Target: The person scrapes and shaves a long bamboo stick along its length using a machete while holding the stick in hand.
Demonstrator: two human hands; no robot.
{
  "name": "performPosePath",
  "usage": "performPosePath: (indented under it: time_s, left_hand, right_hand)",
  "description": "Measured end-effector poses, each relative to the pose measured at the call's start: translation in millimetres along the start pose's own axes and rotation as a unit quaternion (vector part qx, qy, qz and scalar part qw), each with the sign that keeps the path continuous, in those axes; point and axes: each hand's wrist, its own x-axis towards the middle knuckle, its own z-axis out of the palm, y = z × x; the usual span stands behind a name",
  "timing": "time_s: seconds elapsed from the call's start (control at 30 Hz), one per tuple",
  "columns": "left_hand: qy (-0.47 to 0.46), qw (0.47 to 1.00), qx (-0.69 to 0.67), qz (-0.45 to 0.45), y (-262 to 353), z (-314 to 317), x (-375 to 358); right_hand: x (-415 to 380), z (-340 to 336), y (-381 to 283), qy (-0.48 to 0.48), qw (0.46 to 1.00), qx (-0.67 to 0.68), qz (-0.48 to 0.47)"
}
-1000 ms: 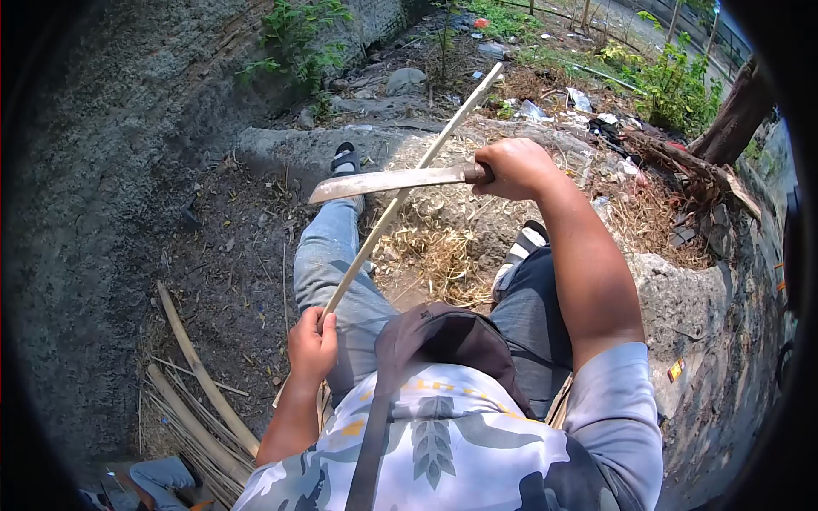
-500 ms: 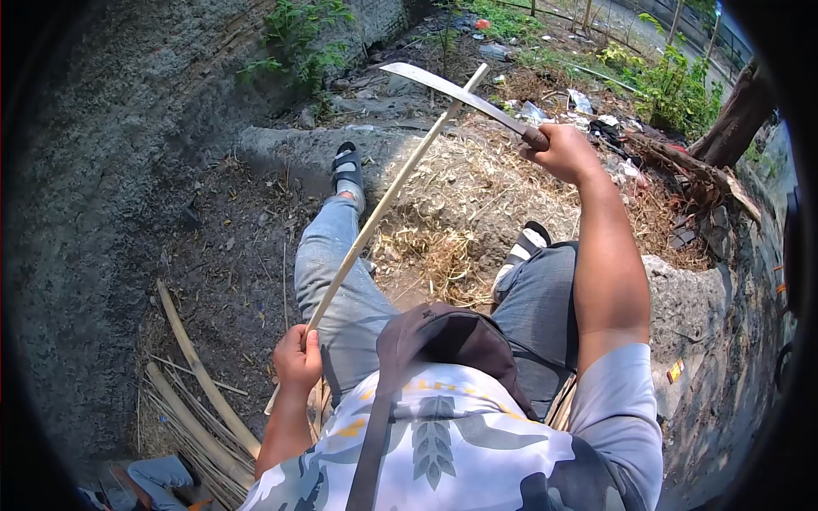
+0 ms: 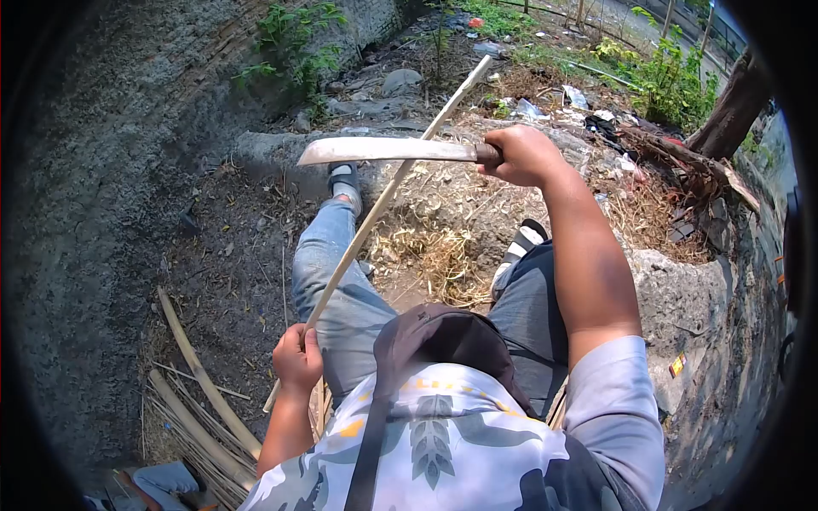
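My left hand point(image 3: 298, 358) is closed around the lower part of a long, pale wooden strip point(image 3: 368, 223), which slants up and away to the right past my knee. My right hand point(image 3: 521, 157) grips the dark handle of a machete point(image 3: 383, 150). Its broad, slightly curved blade points left and crosses over the strip in its upper half. The strip's far end sticks out beyond the blade. My jean-clad legs are spread on either side, with a dark bag point(image 3: 443, 336) at my waist.
Split bamboo pieces point(image 3: 204, 375) and thin strips lie at lower left. Shavings point(image 3: 447, 260) cover the ground between my feet. A rough wall point(image 3: 111, 170) rises at left, a tree trunk point(image 3: 731, 106) at right. Another person's leg point(image 3: 164, 481) shows at the bottom left.
The machete has moved left and down along the strip, its blade now nearly level, with my right hand lower and further left. My left hand stays in place on the strip.
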Motion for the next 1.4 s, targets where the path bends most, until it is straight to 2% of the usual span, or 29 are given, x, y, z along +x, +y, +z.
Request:
performPosePath:
  time_s: [0.07, 0.1, 0.17, 0.2, 0.3, 0.5, 0.53, 0.63, 0.7, 0.77, 0.97, 1.1, 1.23, 1.33, 1.4]
  left_hand:
    - [-0.002, 0.999, 0.019, -0.034, -14.6, -5.3, -6.0]
    - [-0.001, 1.0, 0.018, -0.022, -13.4, -5.9, -6.0]
    - [-0.003, 1.0, 0.017, 0.001, -7.3, -5.7, -8.0]
    - [-0.011, 1.0, 0.003, -0.017, -8.5, -1.8, -8.6]
    - [-0.02, 1.0, -0.009, -0.019, -5.3, 7.2, -9.0]
    - [-0.028, 0.999, -0.038, -0.012, 7.1, 12.5, 5.7]
    - [-0.019, 0.999, -0.035, -0.01, 6.8, 9.7, 7.0]
    - [0.009, 1.0, -0.016, -0.002, -2.2, -1.7, 7.6]
    - [0.042, 0.999, 0.006, 0.007, -20.6, -8.0, 2.3]
    - [0.047, 0.999, 0.02, 0.008, -22.8, -11.7, 0.3]
    - [0.025, 0.999, 0.019, 0.034, -18.6, -5.7, 0.1]
    - [0.011, 0.999, -0.004, 0.03, -1.5, 1.9, 5.9]
    - [0.014, 0.999, -0.009, 0.033, -0.7, -1.0, 16.1]
    - [0.03, 0.999, -0.004, 0.029, -10.5, -11.3, 18.1]
    - [0.037, 0.999, -0.004, 0.029, -7.7, -17.9, 16.9]
  right_hand:
    - [0.3, 2.8, 27.6, 0.004, 0.994, 0.05, 0.1]
    - [-1.3, 1.9, 34.9, 0.0, 0.988, 0.077, 0.136]
    - [-3.4, 6.5, 43.9, -0.015, 0.99, 0.045, 0.13]
    - [-5.0, 6.2, 42.8, -0.022, 0.991, 0.028, 0.128]
    - [-5.7, 5.2, 22.7, -0.014, 0.993, -0.018, 0.114]
    - [-3.7, 0.2, -30.0, -0.091, 0.995, -0.025, -0.027]
    - [-3.6, 0.6, -32.0, -0.063, 0.996, -0.027, -0.061]
    - [-0.5, 5.8, -10.6, -0.014, 0.999, 0.029, -0.023]
    - [7.9, 21.0, 23.7, 0.046, 0.992, 0.055, 0.108]
    - [9.9, 22.9, 47.4, 0.057, 0.976, 0.081, 0.194]
    - [-5.9, 3.9, 22.0, -0.013, 0.99, -0.039, 0.135]
    - [-5.7, 7.9, -5.3, -0.041, 0.999, -0.003, 0.016]
    - [-3.5, -5.3, -24.1, -0.07, 0.996, -0.024, -0.05]
    - [-2.5, -1.3, 3.8, -0.033, 0.998, 0.044, 0.02]
    - [-4.1, 1.9, 31.6, 0.004, 0.988, 0.105, 0.115]
